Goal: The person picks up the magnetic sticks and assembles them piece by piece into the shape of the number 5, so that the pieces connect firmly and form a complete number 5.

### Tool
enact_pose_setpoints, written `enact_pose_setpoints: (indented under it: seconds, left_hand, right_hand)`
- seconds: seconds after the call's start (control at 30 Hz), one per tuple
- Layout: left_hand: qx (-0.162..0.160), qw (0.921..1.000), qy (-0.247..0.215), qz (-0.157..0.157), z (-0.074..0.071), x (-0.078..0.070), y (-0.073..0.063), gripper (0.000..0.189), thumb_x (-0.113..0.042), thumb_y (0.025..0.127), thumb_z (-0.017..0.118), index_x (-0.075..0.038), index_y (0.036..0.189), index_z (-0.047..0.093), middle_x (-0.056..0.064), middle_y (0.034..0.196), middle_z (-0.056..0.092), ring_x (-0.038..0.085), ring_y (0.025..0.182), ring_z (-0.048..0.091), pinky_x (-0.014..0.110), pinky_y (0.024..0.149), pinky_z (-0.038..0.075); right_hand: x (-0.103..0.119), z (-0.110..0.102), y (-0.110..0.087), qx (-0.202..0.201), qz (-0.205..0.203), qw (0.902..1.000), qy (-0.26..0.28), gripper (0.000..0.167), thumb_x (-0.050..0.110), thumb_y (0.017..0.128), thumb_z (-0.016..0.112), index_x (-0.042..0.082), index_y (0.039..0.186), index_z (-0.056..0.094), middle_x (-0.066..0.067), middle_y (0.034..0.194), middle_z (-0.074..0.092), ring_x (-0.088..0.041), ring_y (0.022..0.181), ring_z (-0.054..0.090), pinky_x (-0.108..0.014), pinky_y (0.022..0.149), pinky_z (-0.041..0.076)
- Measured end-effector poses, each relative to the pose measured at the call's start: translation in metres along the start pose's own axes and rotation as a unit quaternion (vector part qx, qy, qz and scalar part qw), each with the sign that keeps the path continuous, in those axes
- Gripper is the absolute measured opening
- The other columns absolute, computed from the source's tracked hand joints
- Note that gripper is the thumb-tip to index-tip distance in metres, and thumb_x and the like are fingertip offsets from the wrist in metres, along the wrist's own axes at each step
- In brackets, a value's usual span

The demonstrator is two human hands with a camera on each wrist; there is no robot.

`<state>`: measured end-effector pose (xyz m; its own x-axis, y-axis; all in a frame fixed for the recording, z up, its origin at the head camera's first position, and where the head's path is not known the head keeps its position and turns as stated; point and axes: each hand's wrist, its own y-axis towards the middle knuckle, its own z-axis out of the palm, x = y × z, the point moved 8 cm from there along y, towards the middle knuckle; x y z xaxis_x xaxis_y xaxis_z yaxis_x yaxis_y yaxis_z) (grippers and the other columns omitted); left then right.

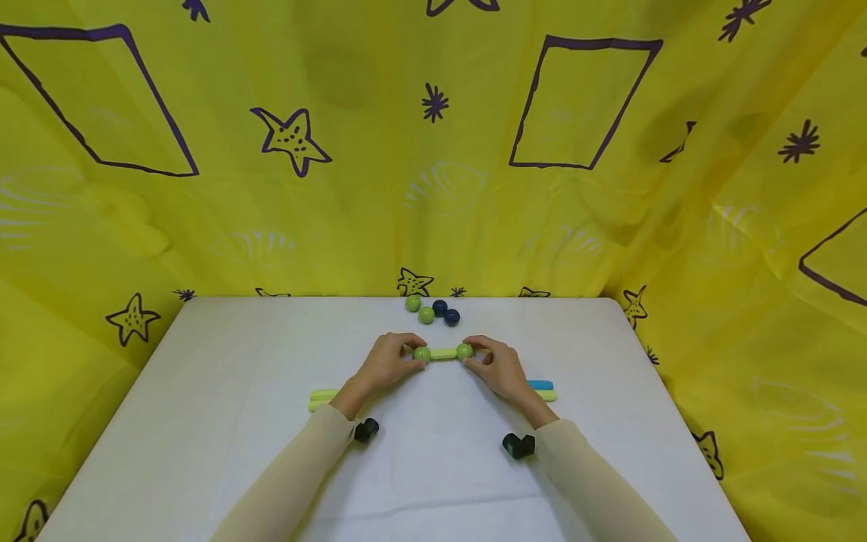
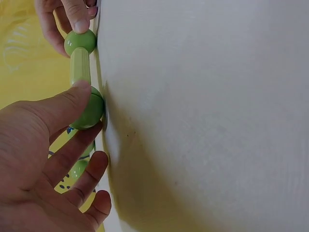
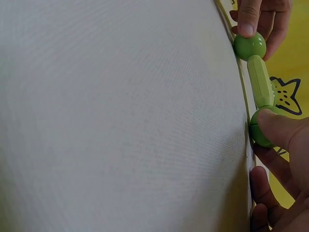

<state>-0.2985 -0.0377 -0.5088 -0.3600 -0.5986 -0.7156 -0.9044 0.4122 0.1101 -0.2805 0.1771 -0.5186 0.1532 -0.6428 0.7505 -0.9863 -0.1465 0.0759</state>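
Observation:
A light green rod (image 1: 444,354) lies crosswise in front of me with a green ball at each end. My left hand (image 1: 390,361) pinches the left green ball (image 1: 422,354) between thumb and fingers. At the other end my right hand (image 1: 500,369) pinches the right green ball (image 1: 464,351). In the left wrist view the thumb presses on the near green ball (image 2: 91,111), right where the rod (image 2: 80,66) meets it; the other fingers spread loosely below. The right wrist view shows the ribbed rod (image 3: 259,81) joining both balls, close to the white tabletop.
Behind the hands sit two loose green balls (image 1: 426,315) and two dark blue balls (image 1: 451,317). Light green rods (image 1: 323,399) lie by the left forearm; a blue rod (image 1: 540,385) and another light green rod (image 1: 546,395) lie by the right. A yellow patterned curtain (image 1: 366,211) surrounds the white table (image 1: 237,361).

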Motion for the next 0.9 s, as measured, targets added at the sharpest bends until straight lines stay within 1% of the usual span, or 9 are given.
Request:
enact_pose_setpoints:
  seconds: [0.2, 0.37, 0.57, 0.7, 0.9]
  left_hand:
    - [0.000, 1.0000, -0.003, -0.008, -0.0004, -0.0003, -0.0025, 0.034, -0.017, 0.088, 0.082, -0.009, 0.121, 0.074, 0.002, 0.111, 0.074, 0.019, 0.095, 0.058, 0.038, 0.088, 0.047]
    - [-0.009, 1.0000, 0.001, -0.004, -0.0023, -0.0020, -0.0043, 0.033, -0.016, 0.088, 0.082, -0.009, 0.120, 0.075, 0.001, 0.110, 0.074, 0.018, 0.092, 0.058, 0.038, 0.086, 0.046]
    - [-0.016, 0.9998, 0.011, 0.006, -0.0035, -0.0029, -0.0059, 0.033, -0.015, 0.088, 0.082, -0.008, 0.120, 0.075, 0.003, 0.109, 0.075, 0.018, 0.088, 0.056, 0.036, 0.084, 0.044]
    - [-0.019, 0.9996, 0.014, 0.014, -0.0047, -0.0035, -0.0069, 0.033, -0.015, 0.088, 0.081, -0.008, 0.120, 0.076, 0.003, 0.109, 0.075, 0.018, 0.088, 0.056, 0.036, 0.083, 0.044]
    - [-0.018, 0.9996, 0.022, 0.002, -0.0060, 0.0022, -0.0086, 0.031, -0.015, 0.088, 0.082, -0.008, 0.118, 0.076, 0.003, 0.110, 0.075, 0.017, 0.091, 0.058, 0.037, 0.085, 0.046]
  right_hand:
    - [0.0019, -0.0009, -0.0007, -0.011, -0.007, 0.9999, 0.000, 0.038, 0.017, 0.092, 0.079, 0.016, 0.128, 0.071, -0.004, 0.119, 0.072, -0.017, 0.071, 0.052, -0.029, 0.064, 0.042]
    - [0.0036, -0.0007, -0.0016, -0.015, -0.011, 0.9998, -0.002, 0.037, 0.018, 0.092, 0.079, 0.016, 0.128, 0.070, -0.005, 0.118, 0.073, -0.017, 0.071, 0.051, -0.028, 0.064, 0.041]
    - [0.0033, -0.0001, -0.0025, -0.011, -0.004, 0.9999, -0.009, 0.038, 0.019, 0.092, 0.080, 0.017, 0.128, 0.071, -0.003, 0.118, 0.072, -0.016, 0.072, 0.050, -0.029, 0.064, 0.040]
    - [0.0029, 0.0006, -0.0023, -0.006, 0.003, 1.0000, -0.003, 0.037, 0.019, 0.091, 0.080, 0.018, 0.127, 0.071, -0.002, 0.118, 0.072, -0.017, 0.075, 0.051, -0.030, 0.066, 0.041]
    - [0.0038, 0.0052, -0.0019, 0.005, 0.011, 0.9999, 0.004, 0.037, 0.019, 0.092, 0.079, 0.019, 0.127, 0.071, -0.002, 0.119, 0.072, -0.017, 0.076, 0.053, -0.031, 0.068, 0.043]
